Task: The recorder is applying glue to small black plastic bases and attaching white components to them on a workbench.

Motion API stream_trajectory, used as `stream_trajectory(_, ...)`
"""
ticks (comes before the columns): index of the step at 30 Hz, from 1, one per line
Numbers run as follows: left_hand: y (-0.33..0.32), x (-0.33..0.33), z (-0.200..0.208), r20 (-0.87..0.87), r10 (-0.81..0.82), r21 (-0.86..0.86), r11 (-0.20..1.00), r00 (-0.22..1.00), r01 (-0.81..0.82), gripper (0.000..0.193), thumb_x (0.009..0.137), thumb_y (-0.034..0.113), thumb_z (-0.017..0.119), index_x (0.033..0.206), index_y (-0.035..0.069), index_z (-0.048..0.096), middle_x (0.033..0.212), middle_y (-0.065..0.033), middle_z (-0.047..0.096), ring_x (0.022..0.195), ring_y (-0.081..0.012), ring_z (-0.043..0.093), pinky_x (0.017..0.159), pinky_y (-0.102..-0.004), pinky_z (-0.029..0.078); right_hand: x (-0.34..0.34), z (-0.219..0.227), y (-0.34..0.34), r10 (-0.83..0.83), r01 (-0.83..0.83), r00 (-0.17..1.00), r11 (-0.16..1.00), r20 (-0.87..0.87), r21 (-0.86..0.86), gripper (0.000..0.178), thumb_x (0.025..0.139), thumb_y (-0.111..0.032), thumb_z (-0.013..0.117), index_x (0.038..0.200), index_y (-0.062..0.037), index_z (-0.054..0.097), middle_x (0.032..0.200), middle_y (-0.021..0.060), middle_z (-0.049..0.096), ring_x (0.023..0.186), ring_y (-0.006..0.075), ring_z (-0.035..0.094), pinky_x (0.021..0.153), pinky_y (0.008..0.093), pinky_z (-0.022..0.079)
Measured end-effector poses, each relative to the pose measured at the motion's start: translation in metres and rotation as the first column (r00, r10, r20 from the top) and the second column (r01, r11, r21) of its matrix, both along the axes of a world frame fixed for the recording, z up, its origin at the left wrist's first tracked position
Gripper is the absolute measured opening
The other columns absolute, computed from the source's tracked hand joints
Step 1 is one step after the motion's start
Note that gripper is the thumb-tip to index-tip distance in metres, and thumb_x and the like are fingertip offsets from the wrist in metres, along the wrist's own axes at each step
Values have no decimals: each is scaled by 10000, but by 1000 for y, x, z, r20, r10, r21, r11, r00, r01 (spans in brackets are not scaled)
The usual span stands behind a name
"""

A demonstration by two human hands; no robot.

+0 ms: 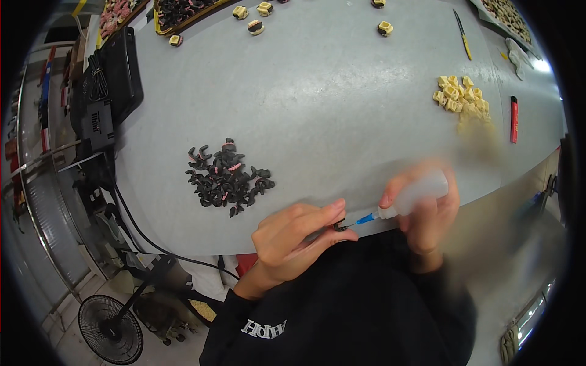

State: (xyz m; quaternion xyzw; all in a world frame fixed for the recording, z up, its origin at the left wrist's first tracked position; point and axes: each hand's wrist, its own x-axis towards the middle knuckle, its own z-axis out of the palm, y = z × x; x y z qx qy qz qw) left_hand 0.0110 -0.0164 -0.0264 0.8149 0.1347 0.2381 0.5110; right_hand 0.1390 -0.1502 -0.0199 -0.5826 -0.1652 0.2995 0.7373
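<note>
At the near edge of the table (317, 134), my left hand (293, 235) pinches a small black piece (339, 226) between thumb and fingertips. My right hand (427, 213) is wrapped round a translucent white squeeze bottle (421, 188), tilted down to the left. Its thin needle, on a blue hub (366, 218), points at the black piece and meets or nearly meets it. Beyond my left hand lies a pile of black curved pieces (223, 180), some with pink parts. A heap of small cream-coloured hollow pieces (461, 94) sits at the far right.
Several cream-and-dark pieces (255, 27) are scattered along the far side. Trays with black pieces (177, 15) and beige pieces (506, 18) stand there too. A red stick-shaped item (514, 119) and a yellow-handled tool (465, 43) lie right. A fan (110, 329) stands lower left.
</note>
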Motion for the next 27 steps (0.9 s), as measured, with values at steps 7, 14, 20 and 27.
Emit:
stream_trajectory(7,-2,1,0,-10,-26,-20,999,1000,26,540,544,82,836,1023,20,594,737,-125,655,602,-170,646,536,-237,509,-3,-1,1,0,0,999,1000,42,21,324,894,-302,526,981,-27,379,730,180,621,415,32,350,407,168,319)
stream_trajectory(14,-2,1,0,-16,-31,-24,999,999,31,547,544,82,836,1029,16,591,740,-125,654,588,-168,645,527,-231,506,-3,-2,2,-1,-1,998,1000,61,26,338,893,-309,531,976,-20,377,732,180,620,421,33,360,407,169,322)
stream_trajectory(20,-2,2,0,-15,-22,-33,999,1000,21,551,540,82,838,1028,16,591,729,-123,654,587,-168,645,529,-233,506,-2,-1,2,-15,13,998,1000,57,19,346,893,-318,533,971,-18,379,731,179,619,420,31,354,406,170,320)
stream_trajectory(27,-1,1,1,-25,-31,-35,999,999,30,563,533,60,841,1033,14,587,711,-129,657,598,-170,638,543,-245,511,-1,-2,2,-31,31,998,999,54,-8,347,894,-324,529,967,-20,379,728,177,618,411,24,334,400,169,309)
